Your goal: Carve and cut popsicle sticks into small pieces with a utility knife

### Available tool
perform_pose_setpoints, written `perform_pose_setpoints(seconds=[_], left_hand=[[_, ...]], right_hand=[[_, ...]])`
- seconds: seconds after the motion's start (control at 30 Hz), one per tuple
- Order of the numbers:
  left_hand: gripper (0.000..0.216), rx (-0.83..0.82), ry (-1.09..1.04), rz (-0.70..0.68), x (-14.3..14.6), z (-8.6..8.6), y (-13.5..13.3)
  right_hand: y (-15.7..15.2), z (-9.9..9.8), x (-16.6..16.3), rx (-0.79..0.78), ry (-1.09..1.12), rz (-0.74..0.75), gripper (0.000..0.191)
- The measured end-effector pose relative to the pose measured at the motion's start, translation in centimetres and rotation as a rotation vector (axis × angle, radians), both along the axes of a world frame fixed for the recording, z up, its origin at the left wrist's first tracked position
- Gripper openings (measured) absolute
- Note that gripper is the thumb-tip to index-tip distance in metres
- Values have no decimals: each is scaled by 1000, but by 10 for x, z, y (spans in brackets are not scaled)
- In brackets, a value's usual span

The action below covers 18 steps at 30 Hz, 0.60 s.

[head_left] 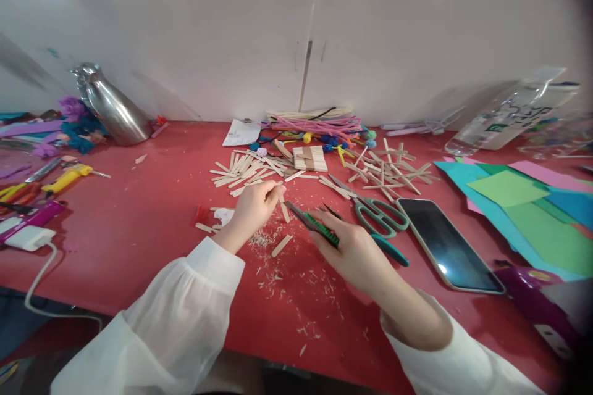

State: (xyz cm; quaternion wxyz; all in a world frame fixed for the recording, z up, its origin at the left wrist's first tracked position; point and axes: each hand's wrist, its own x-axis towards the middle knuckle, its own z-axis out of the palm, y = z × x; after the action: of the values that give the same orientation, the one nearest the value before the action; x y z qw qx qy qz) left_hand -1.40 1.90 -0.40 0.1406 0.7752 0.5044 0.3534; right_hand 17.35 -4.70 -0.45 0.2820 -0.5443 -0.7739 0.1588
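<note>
My left hand [258,202] is closed, pinching a short wooden craft stick [284,212] that points down toward the table. In my right hand [353,251] is a green utility knife [323,226], its blade reaching left close to the stick; whether they touch I cannot tell. Below, a loose cut stick piece [281,245] lies among pale wood shavings [273,278]. Just right of the knife rest green-handled scissors [380,216] and a teal-handled tool [391,251], partly hidden by my right hand.
Behind my hands are craft stick piles [248,168], a bundled stack [310,158] and pipe cleaners [315,123]. A phone [451,247], coloured paper [514,197] and a plastic bottle [482,120] stand right. Left are a metal jug [113,108], a yellow-handled screwdriver [69,178] and a white cable [39,278].
</note>
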Motion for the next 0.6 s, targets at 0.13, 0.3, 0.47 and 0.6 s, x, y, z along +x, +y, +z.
perform_pose_setpoints(seconds=[0.13,0.3,0.47,0.6], left_hand=[[31,-10,-20,-16,0,-1,0],[31,-29,1,7,0,1,0],[31,-27,1,3,0,2,-2],[32,-49,-33,-10,0,0,-1]], right_hand=[[-1,-1,0,5,-44,-16,29],[-2,-2,2,4,-77,-24,31],[0,-5,2,35,-84,-14,29],[0,-6,0,14,-44,-9,31]])
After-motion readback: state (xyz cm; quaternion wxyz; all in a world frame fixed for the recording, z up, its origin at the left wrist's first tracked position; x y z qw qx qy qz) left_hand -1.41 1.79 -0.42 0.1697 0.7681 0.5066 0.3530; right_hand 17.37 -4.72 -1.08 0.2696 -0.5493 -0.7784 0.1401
